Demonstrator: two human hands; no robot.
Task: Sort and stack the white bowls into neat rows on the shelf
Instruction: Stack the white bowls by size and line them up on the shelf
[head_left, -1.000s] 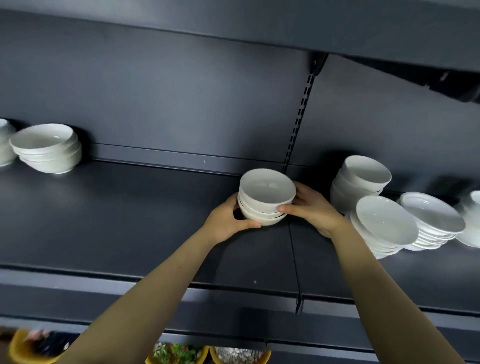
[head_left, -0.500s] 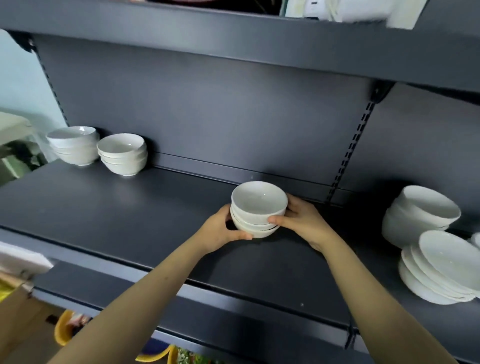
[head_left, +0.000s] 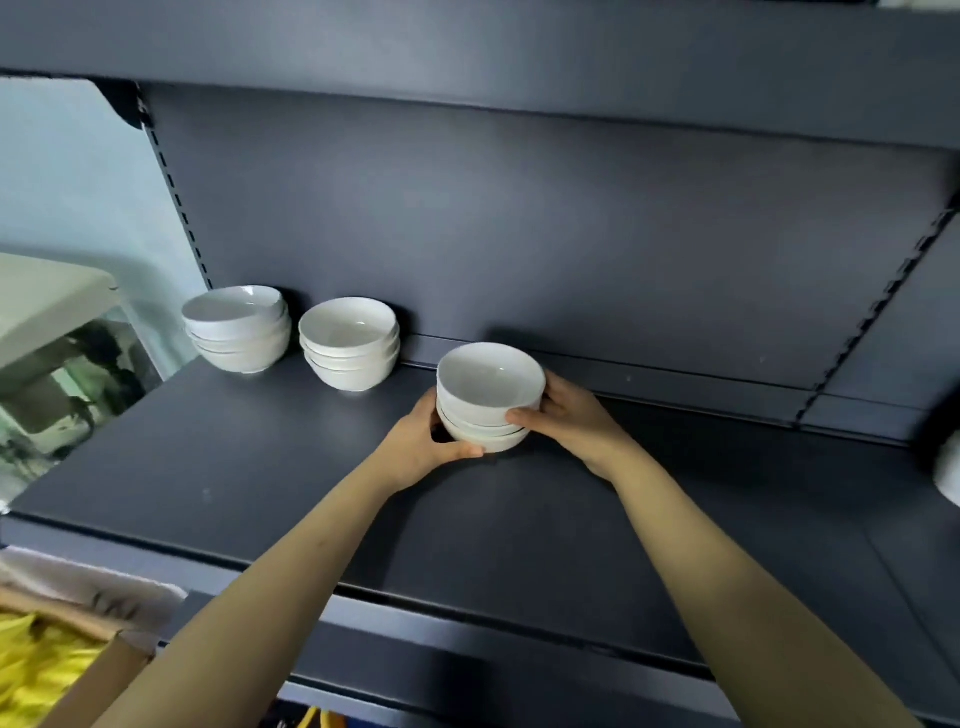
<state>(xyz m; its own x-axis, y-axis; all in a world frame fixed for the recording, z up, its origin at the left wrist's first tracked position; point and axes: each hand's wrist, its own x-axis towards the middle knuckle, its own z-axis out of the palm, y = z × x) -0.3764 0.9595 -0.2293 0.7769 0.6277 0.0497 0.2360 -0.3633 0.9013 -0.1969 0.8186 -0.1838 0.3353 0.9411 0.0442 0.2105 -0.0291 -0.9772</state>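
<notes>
Both arms fwd; L hand (head_left: 422, 442), R hand (head_left: 569, 422) curled, gripping.

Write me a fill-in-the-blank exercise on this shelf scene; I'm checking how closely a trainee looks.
1. The left hand and right hand hold a stack of white ____.
2. The end stack and second stack stand to its ____.
3. Counting the held one, the stacks fully in view number ____.

Missing words: bowls; left; three.
</notes>
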